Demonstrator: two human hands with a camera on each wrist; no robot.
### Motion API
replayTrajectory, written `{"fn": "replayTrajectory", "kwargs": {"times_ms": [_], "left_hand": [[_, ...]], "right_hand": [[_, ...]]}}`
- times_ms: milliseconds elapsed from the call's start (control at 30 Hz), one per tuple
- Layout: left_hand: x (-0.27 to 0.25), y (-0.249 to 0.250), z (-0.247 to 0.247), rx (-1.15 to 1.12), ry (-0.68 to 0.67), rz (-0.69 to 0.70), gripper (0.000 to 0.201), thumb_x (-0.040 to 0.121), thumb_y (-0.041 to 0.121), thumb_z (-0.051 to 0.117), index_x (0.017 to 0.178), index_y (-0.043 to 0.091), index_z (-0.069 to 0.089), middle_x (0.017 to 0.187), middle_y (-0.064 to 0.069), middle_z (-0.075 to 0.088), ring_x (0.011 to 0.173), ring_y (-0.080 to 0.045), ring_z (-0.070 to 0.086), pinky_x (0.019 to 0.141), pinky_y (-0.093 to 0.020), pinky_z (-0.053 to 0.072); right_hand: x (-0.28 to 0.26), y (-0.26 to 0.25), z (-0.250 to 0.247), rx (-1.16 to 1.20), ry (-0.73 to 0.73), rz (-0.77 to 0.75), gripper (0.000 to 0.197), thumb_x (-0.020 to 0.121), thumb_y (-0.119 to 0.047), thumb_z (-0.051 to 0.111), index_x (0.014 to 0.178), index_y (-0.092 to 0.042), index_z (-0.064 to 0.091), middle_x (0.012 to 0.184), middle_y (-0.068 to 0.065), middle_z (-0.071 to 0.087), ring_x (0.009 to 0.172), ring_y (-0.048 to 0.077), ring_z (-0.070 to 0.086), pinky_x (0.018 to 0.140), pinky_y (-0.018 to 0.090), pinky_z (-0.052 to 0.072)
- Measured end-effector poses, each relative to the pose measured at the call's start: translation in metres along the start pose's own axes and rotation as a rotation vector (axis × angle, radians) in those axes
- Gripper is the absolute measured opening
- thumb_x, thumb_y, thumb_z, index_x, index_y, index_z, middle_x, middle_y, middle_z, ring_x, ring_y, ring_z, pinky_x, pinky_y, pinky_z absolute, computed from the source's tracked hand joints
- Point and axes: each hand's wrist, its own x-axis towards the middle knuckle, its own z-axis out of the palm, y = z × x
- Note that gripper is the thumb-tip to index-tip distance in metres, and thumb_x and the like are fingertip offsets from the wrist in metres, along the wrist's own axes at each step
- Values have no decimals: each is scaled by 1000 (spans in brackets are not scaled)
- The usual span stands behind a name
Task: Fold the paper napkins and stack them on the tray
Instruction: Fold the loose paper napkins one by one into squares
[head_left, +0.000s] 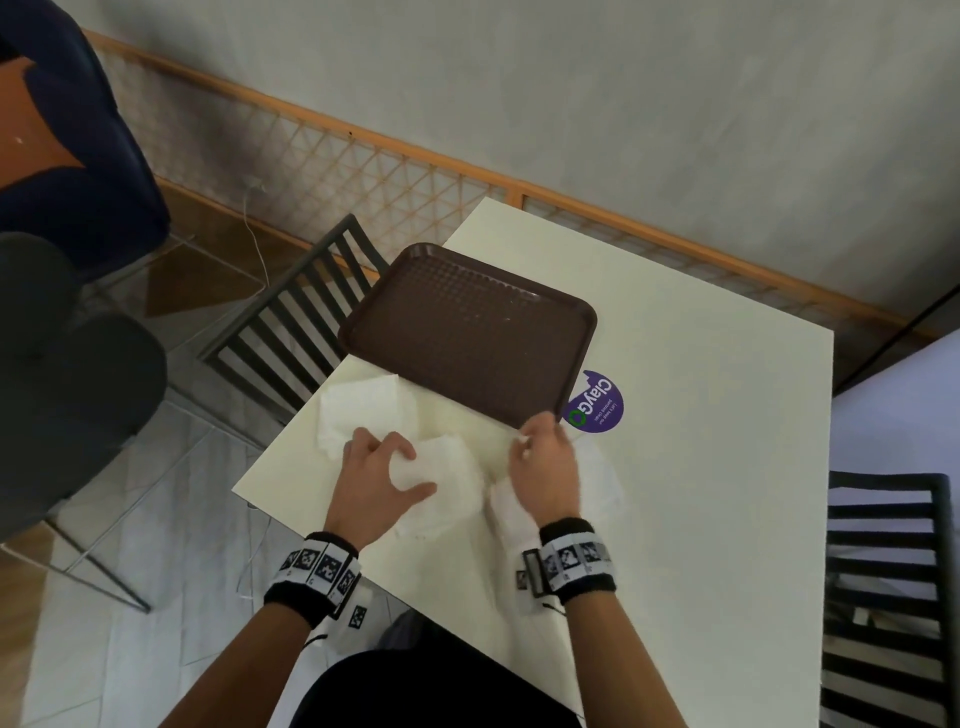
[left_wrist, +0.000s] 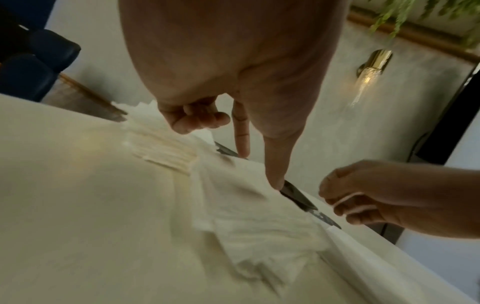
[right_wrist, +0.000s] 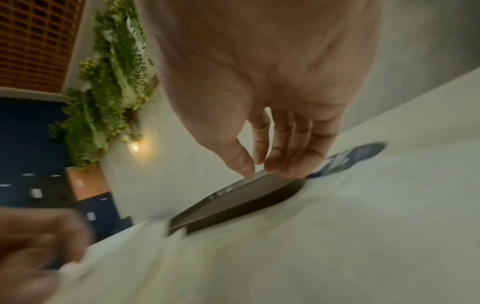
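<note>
Left hand: the left hand (head_left: 375, 475) is spread, thumb and forefinger straight, their tips pressing down on a crumpled white paper napkin (head_left: 441, 478) on the cream square table (head_left: 691, 519); the other fingers curl in loosely.
Right hand: the right hand (head_left: 545, 465) pinches a thin white edge of tissue at its fingertips (left_wrist: 337, 202), right by the near corner of the tray.
Napkins: another white paper napkin (head_left: 363, 410) lies flat just left of the left hand; more white tissue (head_left: 602, 478) lies under and beside the right hand.
Tray: the dark brown textured plastic tray (head_left: 467, 332) sits beyond both hands, holding no napkins.
Sticker: a round purple sticker (head_left: 597, 405) shows beside the tray's near right corner.
</note>
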Motion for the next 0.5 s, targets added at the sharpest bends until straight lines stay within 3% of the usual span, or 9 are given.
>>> {"fn": "replayTrajectory", "kwargs": {"times_ms": [133, 200, 300, 400, 500], "left_hand": [[-1, 19, -2, -13, 2, 140, 34, 83, 45, 89, 102, 36, 63, 105, 10, 46, 101, -8, 48, 84, -13, 38], [2, 28, 2, -13, -13, 175, 31, 85, 43, 88, 102, 35, 64, 103, 12, 47, 100, -3, 48, 83, -9, 37], [8, 43, 9, -33, -40, 218, 28, 86, 41, 88, 102, 36, 65, 102, 15, 51, 100, 0, 50, 82, -10, 39], [11, 56, 14, -70, -76, 265, 26, 87, 38, 87, 101, 37, 65, 101, 16, 54, 98, 0, 53, 83, -13, 42], [14, 71, 18, -133, -107, 329, 28, 86, 40, 87, 105, 38, 67, 107, 18, 57, 103, -3, 57, 87, -15, 45]], "right_hand": [[20, 54, -41, -312, 78, 259, 46, 99, -26, 69, 141, -12, 53, 138, 18, 56, 124, 46, 54, 97, 53, 51], [26, 69, -51, -305, 38, 326, 44, 101, -30, 67, 142, -18, 56, 140, 13, 56, 129, 44, 50, 101, 54, 50], [33, 80, -58, -193, 20, 321, 21, 102, -26, 65, 122, -24, 69, 123, 7, 71, 123, 39, 60, 100, 51, 54], [32, 78, -65, -73, 74, 267, 5, 98, -24, 75, 101, -28, 76, 107, 3, 78, 109, 35, 71, 92, 44, 59], [20, 59, -81, -17, 101, 138, 22, 91, -25, 87, 84, -38, 71, 108, -3, 70, 107, 28, 60, 90, 43, 50]]}}
